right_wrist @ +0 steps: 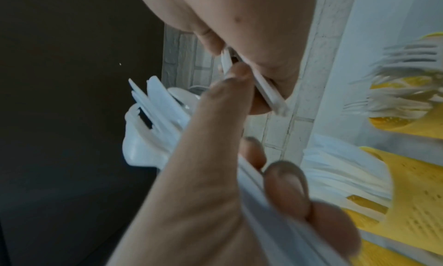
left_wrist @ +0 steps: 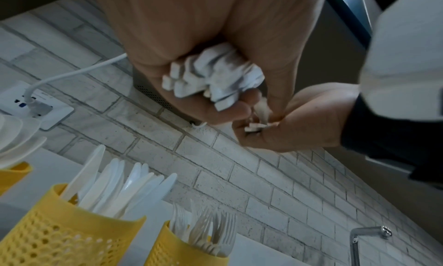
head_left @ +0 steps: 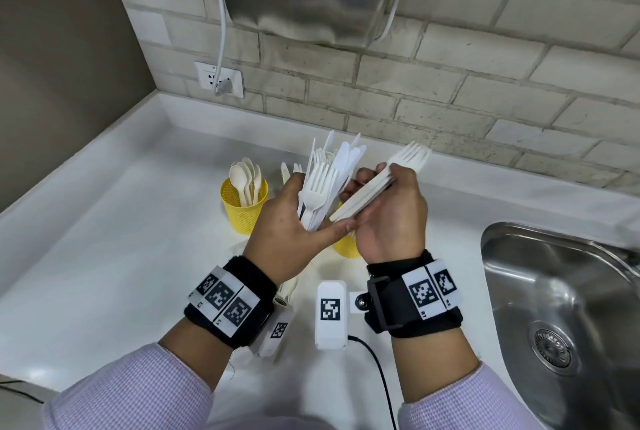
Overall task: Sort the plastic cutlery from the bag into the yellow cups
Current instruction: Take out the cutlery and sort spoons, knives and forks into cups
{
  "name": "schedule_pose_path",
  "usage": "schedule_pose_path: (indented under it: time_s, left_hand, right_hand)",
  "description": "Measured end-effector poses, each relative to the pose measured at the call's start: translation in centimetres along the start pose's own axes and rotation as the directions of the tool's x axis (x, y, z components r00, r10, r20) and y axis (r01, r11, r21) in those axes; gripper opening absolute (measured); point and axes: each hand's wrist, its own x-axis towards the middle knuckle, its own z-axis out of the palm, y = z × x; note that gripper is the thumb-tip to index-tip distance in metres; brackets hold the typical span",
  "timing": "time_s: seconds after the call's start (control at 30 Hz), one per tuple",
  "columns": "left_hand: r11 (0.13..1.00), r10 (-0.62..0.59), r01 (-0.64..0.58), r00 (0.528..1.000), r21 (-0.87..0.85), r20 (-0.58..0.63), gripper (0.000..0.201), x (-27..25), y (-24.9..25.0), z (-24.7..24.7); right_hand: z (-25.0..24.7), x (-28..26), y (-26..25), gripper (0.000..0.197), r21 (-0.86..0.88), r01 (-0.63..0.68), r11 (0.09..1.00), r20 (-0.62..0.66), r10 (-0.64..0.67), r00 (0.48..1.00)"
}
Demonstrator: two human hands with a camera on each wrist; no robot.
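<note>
**Yellow cups half filled, both hands full of white cutlery**

Yellow perforated cups are lined up on the white counter (head_left: 104, 228) near the brick wall. Spoons are stood bowl-up in the left cup (head_left: 244, 206), knives are held by the middle cup (left_wrist: 72, 230), and forks are kept tines-up in the third cup (left_wrist: 187, 251); from the head view only a bit of that fork cup shows below the hands.

No brand names can be read anywhere. Black-and-white square marker tags are worn on both black wristbands (head_left: 228, 305), with tiny codes printed beside them (too small to be made out for sure). A white box (head_left: 330, 315) with the same kind of marker is laid on the counter between the wrists.

A mixed bundle of forks and knives (head_left: 323, 187) is clenched upright in the left hand (head_left: 287, 232), handle ends poking out under the fist. A flat stack of forks (head_left: 377, 185) is gripped by the right hand (head_left: 391, 218), tines pointed toward the wall. The two hands are touching, above the cups. A steel sink (head_left: 561, 318) is set at the right.
</note>
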Motion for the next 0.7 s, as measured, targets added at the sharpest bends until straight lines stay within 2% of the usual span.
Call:
schedule_pose_path:
  time_s: [0.1, 0.17, 0.23, 0.3, 0.4, 0.43, 0.5, 0.63, 0.7]
  left_hand:
    - [1.0, -0.021, 0.021, 1.0, 0.0, -0.006, 0.051, 0.1, -0.3, -0.1]
    - [0.999, -0.021, 0.022, 0.999, 0.031, -0.025, 0.042, 0.2, -0.5, 0.0]
    - [0.998, -0.02, 0.024, 0.998, 0.064, -0.064, 0.035, 0.4, -0.8, 0.0]
    - [0.993, -0.016, 0.03, 0.993, 0.113, -0.117, 0.032, 0.5, -1.1, 0.0]
    - [0.975, -0.022, 0.066, 0.979, 0.211, -0.204, 0.033, 0.8, -1.3, 0.0]
    - [0.968, -0.025, 0.082, 0.972, 0.236, -0.233, 0.033, 0.8, -1.3, 0.0]
    - [0.958, -0.026, 0.102, 0.961, 0.268, -0.275, 0.034, 0.9, -1.1, -0.1]
    - [0.931, -0.067, 0.154, 0.963, 0.331, -0.26, 0.036, 0.5, -0.4, -0.5]
    - [0.921, -0.073, 0.166, 0.962, 0.352, -0.263, 0.037, 0.4, -0.3, -0.7]
  right_hand:
    - [0.2, -0.1, -1.4, 0.021, 0.063, 0.096, 0.993, -0.019, -0.095, 0.995]
    - [0.3, -0.5, -2.2, 0.019, 0.014, 0.183, 0.983, -0.032, -0.183, 0.983]
    - [0.5, -1.1, -2.7, 0.015, -0.108, 0.286, 0.952, -0.026, -0.29, 0.957]
    - [0.4, -1.8, -2.5, 0.012, -0.262, 0.399, 0.879, 0.023, -0.408, 0.913]
    - [0.5, -3.3, -1.4, 0.018, -0.46, 0.547, 0.699, 0.196, -0.521, 0.831]
    - [0.5, -3.6, -0.8, 0.02, -0.502, 0.562, 0.658, 0.235, -0.521, 0.82]
    - [0.4, -4.0, 0.6, 0.02, -0.562, 0.547, 0.62, 0.298, -0.465, 0.834]
    - [0.3, -4.1, 2.5, 0.029, -0.699, 0.526, 0.485, 0.363, -0.393, 0.845]
    - [0.5, -4.1, 2.8, 0.031, -0.712, 0.521, 0.471, 0.371, -0.377, 0.848]
